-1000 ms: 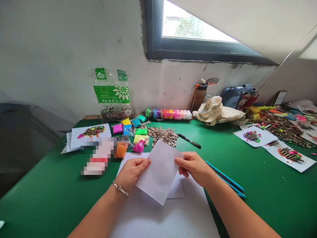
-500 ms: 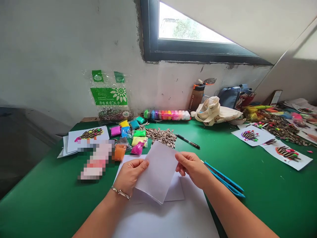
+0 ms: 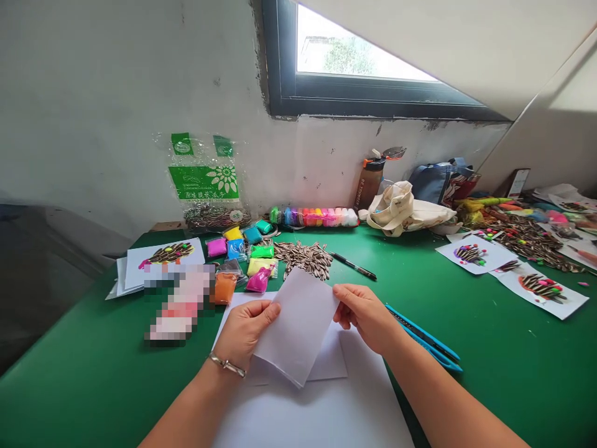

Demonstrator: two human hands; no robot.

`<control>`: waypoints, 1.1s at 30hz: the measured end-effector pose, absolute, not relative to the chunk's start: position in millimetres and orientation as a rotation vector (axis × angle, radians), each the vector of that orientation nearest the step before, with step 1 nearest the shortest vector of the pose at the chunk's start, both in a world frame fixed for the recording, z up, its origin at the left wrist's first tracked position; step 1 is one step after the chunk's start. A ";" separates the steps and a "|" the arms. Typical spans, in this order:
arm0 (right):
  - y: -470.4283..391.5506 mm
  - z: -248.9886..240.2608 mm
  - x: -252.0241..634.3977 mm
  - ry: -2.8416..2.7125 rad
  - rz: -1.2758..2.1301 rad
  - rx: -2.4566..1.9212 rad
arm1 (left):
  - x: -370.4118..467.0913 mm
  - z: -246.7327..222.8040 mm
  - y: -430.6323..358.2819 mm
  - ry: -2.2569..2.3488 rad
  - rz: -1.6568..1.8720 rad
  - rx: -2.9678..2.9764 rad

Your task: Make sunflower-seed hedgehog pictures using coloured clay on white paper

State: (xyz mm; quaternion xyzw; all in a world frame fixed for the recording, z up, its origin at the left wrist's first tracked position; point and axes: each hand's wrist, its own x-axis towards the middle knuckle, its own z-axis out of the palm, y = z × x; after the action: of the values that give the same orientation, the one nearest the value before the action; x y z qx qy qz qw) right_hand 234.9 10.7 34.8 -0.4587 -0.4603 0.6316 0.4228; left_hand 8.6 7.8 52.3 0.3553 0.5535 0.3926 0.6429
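White paper (image 3: 297,330), fingers (image 3: 269,313) of both hands (image 3: 245,326) (image 3: 366,312) pinching it, seeds (image 3: 305,256) beyond, coloured packets (image 3: 224,289) left

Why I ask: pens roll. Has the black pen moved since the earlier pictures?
No, neither way: judged against the seed pile, the black pen keeps its place; the view shifted slightly.

There are two grips (image 3: 247,325) (image 3: 362,311), one bracelet (image 3: 227,365) and one bottle (image 3: 370,186)

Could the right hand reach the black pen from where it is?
Probably yes: the black pen lies just beyond the right hand on the green table, with nothing seen between, though that hand is at the edge of the paper.
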 end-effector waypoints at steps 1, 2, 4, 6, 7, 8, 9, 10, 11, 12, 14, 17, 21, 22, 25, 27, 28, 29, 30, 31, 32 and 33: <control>11.0 34.3 235.1 -1.157 1.581 -1.150 | 8.6 52.4 7.8 1.264 0.895 0.812; 11.2 33.9 235.2 -1.161 1.581 -1.153 | 8.5 52.4 7.8 1.267 0.894 0.818; 11.6 33.8 235.5 -1.168 1.577 -1.165 | 7.5 52.1 7.8 1.273 0.884 0.835; 11.5 34.7 235.5 -1.200 1.557 -1.183 | 5.3 51.5 8.0 1.253 0.856 0.848; 11.2 35.7 235.3 -1.235 1.536 -1.195 | 3.8 51.0 8.1 1.228 0.842 0.854; 10.7 36.9 235.1 -1.278 1.509 -1.210 | 2.2 50.6 8.3 1.199 0.836 0.865; 10.1 38.2 234.8 -1.329 1.481 -1.224 | 0.7 50.4 8.5 1.172 0.837 0.877; 9.4 39.7 234.4 -1.382 1.456 -1.238 | -0.5 50.5 8.5 1.149 0.840 0.892; 8.6 41.2 234.0 -1.429 1.435 -1.251 | -1.3 50.9 8.5 1.133 0.844 0.907; 7.8 42.6 233.6 -1.468 1.424 -1.261 | -1.7 51.6 8.3 1.124 0.844 0.921; 6.2 44.8 232.9 -1.528 1.426 -1.270 | -0.9 53.6 7.5 1.113 0.820 0.933; 4.6 46.2 232.6 -1.594 1.444 -1.270 | 2.6 55.5 6.2 1.121 0.784 0.943; 4.1 46.2 232.7 -1.612 1.453 -1.270 | 5.1 51.2 7.3 1.161 0.757 0.969; 4.4 46.0 232.5 -1.599 1.458 -1.270 | 5.0 49.4 8.0 1.167 0.755 0.976; 5.7 44.6 231.7 -1.553 1.469 -1.256 | 4.4 45.7 9.3 1.186 0.771 0.991; 6.7 42.9 231.3 -1.500 1.483 -1.224 | 4.4 45.3 9.3 1.216 0.810 1.005; 7.0 41.9 231.2 -1.463 1.497 -1.203 | 4.5 45.6 9.0 1.233 0.837 1.008; 7.1 41.0 231.0 -1.424 1.511 -1.183 | 4.6 46.1 8.7 1.249 0.866 1.005; 6.8 40.1 230.5 -1.395 1.525 -1.171 | 4.6 46.5 8.3 1.259 0.894 0.994; 6.3 39.3 229.5 -1.383 1.537 -1.171 | 4.6 46.8 8.0 1.262 0.920 0.975; 5.6 38.5 228.0 -1.392 1.542 -1.182 | 4.6 46.8 7.6 1.260 0.944 0.954; 4.6 37.6 226.0 -1.414 1.538 -1.201 | 4.6 46.7 7.4 1.257 0.967 0.934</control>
State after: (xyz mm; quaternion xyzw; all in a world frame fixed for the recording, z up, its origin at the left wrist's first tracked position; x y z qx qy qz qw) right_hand 226.0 4.6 37.6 -0.4655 -0.5479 0.5959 0.3577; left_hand 4.6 7.4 46.7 0.4037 0.5433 0.4182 0.6057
